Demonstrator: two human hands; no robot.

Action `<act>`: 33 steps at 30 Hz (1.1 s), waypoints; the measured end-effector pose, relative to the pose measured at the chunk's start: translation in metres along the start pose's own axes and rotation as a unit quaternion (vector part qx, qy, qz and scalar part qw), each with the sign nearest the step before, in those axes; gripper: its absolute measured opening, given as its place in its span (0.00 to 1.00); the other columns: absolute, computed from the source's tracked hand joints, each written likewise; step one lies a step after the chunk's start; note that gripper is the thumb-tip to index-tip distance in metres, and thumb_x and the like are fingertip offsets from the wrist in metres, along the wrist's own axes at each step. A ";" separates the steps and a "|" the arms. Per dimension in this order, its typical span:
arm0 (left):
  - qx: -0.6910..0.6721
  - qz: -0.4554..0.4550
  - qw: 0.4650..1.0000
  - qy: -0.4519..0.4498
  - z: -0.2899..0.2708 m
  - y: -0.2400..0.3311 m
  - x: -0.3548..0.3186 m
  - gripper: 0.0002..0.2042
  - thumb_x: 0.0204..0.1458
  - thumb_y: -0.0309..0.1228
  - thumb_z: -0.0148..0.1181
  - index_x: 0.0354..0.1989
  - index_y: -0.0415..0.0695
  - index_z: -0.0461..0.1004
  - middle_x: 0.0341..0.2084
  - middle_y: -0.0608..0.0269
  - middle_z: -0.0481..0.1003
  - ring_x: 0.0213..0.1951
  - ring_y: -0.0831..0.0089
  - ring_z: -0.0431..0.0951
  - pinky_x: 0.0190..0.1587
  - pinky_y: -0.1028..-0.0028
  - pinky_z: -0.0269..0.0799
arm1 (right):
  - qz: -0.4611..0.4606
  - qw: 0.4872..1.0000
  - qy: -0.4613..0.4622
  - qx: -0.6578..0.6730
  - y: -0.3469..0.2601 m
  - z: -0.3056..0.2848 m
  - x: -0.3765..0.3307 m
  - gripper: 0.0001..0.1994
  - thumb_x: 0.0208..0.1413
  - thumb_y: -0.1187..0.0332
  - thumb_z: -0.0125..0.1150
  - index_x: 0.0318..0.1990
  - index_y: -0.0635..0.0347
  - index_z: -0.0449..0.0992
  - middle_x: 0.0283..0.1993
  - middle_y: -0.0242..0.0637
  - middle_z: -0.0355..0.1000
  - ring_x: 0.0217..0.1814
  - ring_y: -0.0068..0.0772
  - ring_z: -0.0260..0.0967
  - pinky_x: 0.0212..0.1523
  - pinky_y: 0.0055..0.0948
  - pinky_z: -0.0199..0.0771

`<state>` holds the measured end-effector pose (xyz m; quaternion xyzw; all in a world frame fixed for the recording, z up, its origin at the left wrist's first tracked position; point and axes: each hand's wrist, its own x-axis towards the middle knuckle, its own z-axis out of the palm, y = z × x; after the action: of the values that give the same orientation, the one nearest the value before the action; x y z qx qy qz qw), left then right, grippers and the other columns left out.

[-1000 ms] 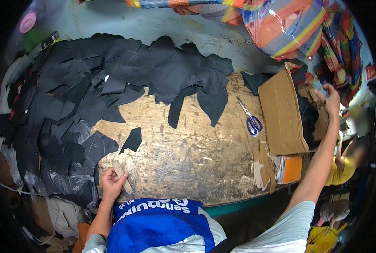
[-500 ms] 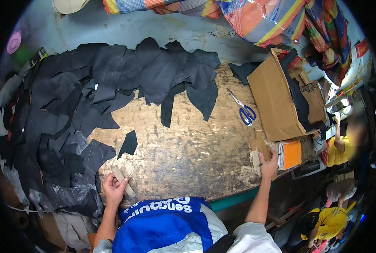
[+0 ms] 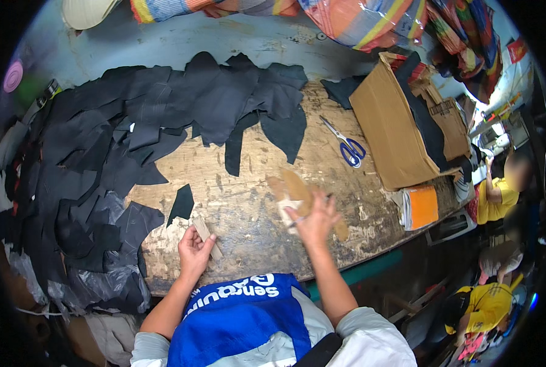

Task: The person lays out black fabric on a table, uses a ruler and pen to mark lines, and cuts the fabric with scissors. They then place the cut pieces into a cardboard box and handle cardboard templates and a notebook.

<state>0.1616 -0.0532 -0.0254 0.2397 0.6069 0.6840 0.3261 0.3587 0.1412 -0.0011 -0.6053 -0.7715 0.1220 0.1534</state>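
My left hand (image 3: 194, 252) is closed on a small flat greyish-brown strip (image 3: 207, 237), held low over the worn wooden table (image 3: 248, 214) close to my body. My right hand (image 3: 317, 221) is over the middle of the table, slightly blurred, fingers and thumb spread. Beneath and around it are several flat tan and whitish pieces (image 3: 299, 186), like card templates; their exact kind is unclear and the hand partly hides them. One small black leather-like piece (image 3: 181, 204) lies alone beyond my left hand.
Overlapping black sheets (image 3: 144, 110) cover the table's left and far sides. Blue-handled scissors (image 3: 350, 151) lie right of centre. A cardboard box (image 3: 383, 131) stands at the right, with an orange-covered bundle (image 3: 423, 207) at its near side. People in yellow are at far right.
My right hand has come left from beside the orange bundle to mid-table, and the tan pieces have shifted with it. My left hand has moved slightly right and still holds the strip.
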 end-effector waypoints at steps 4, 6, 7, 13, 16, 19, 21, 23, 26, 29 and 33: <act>0.081 0.061 0.995 0.025 0.017 -0.002 0.019 0.27 0.48 0.19 0.57 0.57 0.32 0.56 0.41 0.55 0.70 0.41 0.76 0.73 0.39 0.79 0.72 | -0.034 0.996 -0.037 0.069 -0.054 0.018 -0.029 0.41 0.37 0.44 0.67 0.58 0.56 0.60 0.65 0.48 0.51 0.70 0.56 0.37 0.61 0.68 0.31; 0.116 0.123 0.985 0.029 0.021 -0.003 0.024 0.30 0.47 0.20 0.59 0.60 0.34 0.54 0.44 0.51 0.68 0.42 0.74 0.72 0.40 0.78 0.73 | -0.072 0.985 -0.066 0.144 -0.062 0.018 -0.039 0.40 0.38 0.47 0.68 0.57 0.56 0.60 0.65 0.48 0.51 0.70 0.54 0.39 0.61 0.66 0.37; 0.160 0.133 0.977 0.036 0.022 -0.002 0.025 0.34 0.45 0.23 0.62 0.61 0.36 0.53 0.50 0.46 0.64 0.46 0.67 0.71 0.43 0.74 0.72 | -0.092 0.956 -0.053 0.275 -0.054 0.013 -0.039 0.32 0.42 0.58 0.68 0.55 0.57 0.62 0.60 0.46 0.58 0.65 0.46 0.51 0.59 0.53 0.54; 0.296 0.189 0.936 0.030 0.021 0.002 0.022 0.32 0.44 0.26 0.63 0.59 0.35 0.56 0.54 0.44 0.61 0.51 0.58 0.68 0.49 0.68 0.68 | 0.179 0.859 0.446 0.177 0.171 -0.076 0.054 0.20 0.50 0.59 0.61 0.42 0.69 0.69 0.39 0.49 0.69 0.40 0.44 0.68 0.45 0.40 0.69; 0.283 0.183 0.941 0.038 0.021 0.003 0.022 0.28 0.45 0.25 0.61 0.56 0.35 0.58 0.53 0.45 0.62 0.50 0.58 0.68 0.48 0.68 0.69 | 0.388 0.854 0.345 -0.046 0.318 -0.111 0.087 0.30 0.47 0.49 0.62 0.42 0.75 0.72 0.42 0.53 0.72 0.42 0.47 0.71 0.40 0.41 0.71; 0.273 0.187 0.943 0.047 0.022 0.004 0.023 0.26 0.46 0.25 0.60 0.55 0.35 0.59 0.51 0.44 0.62 0.49 0.57 0.69 0.47 0.68 0.71 | 0.409 0.777 0.320 0.355 0.393 -0.113 0.112 0.30 0.48 0.48 0.60 0.42 0.75 0.73 0.42 0.46 0.72 0.41 0.40 0.70 0.41 0.38 0.71; 0.256 0.181 0.947 0.069 0.021 0.005 0.022 0.26 0.47 0.24 0.59 0.55 0.35 0.59 0.51 0.44 0.63 0.49 0.58 0.69 0.47 0.70 0.71 | 0.440 0.798 0.271 0.309 0.411 -0.116 0.116 0.28 0.49 0.50 0.60 0.44 0.70 0.73 0.43 0.44 0.72 0.43 0.39 0.69 0.43 0.38 0.69; 0.214 0.143 0.964 0.067 0.021 0.007 0.018 0.27 0.48 0.32 0.60 0.56 0.36 0.59 0.53 0.42 0.60 0.53 0.53 0.65 0.52 0.65 0.66 | 0.425 0.809 0.239 0.328 0.415 -0.118 0.116 0.31 0.48 0.48 0.61 0.48 0.72 0.70 0.47 0.43 0.71 0.45 0.39 0.68 0.45 0.37 0.68; 0.465 0.228 0.855 0.034 0.025 0.010 0.012 0.35 0.44 0.41 0.65 0.58 0.39 0.57 0.57 0.43 0.56 0.59 0.48 0.56 0.60 0.55 0.55 | 0.359 0.780 0.197 0.472 0.421 -0.124 0.117 0.33 0.47 0.47 0.61 0.50 0.71 0.68 0.48 0.42 0.70 0.44 0.38 0.68 0.46 0.34 0.68; 0.563 0.152 0.803 -0.122 0.039 0.010 0.005 0.47 0.36 0.63 0.59 0.62 0.49 0.53 0.62 0.37 0.43 0.63 0.34 0.36 0.60 0.38 0.36 | 0.392 0.761 0.206 0.475 0.437 -0.127 0.131 0.31 0.48 0.49 0.62 0.51 0.68 0.69 0.47 0.40 0.71 0.44 0.37 0.69 0.46 0.33 0.68; 0.586 0.136 0.771 -0.210 0.070 0.004 0.014 0.50 0.33 0.70 0.53 0.65 0.54 0.50 0.63 0.34 0.37 0.63 0.30 0.30 0.57 0.32 0.32 | 0.350 0.742 0.179 0.543 0.457 -0.127 0.147 0.24 0.50 0.56 0.62 0.49 0.65 0.70 0.45 0.39 0.71 0.44 0.36 0.69 0.44 0.34 0.70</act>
<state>0.2021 0.0036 -0.0116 0.6020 0.7674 0.1659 0.1458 0.7848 0.3930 -0.0411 -0.6576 -0.2670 0.4551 0.5378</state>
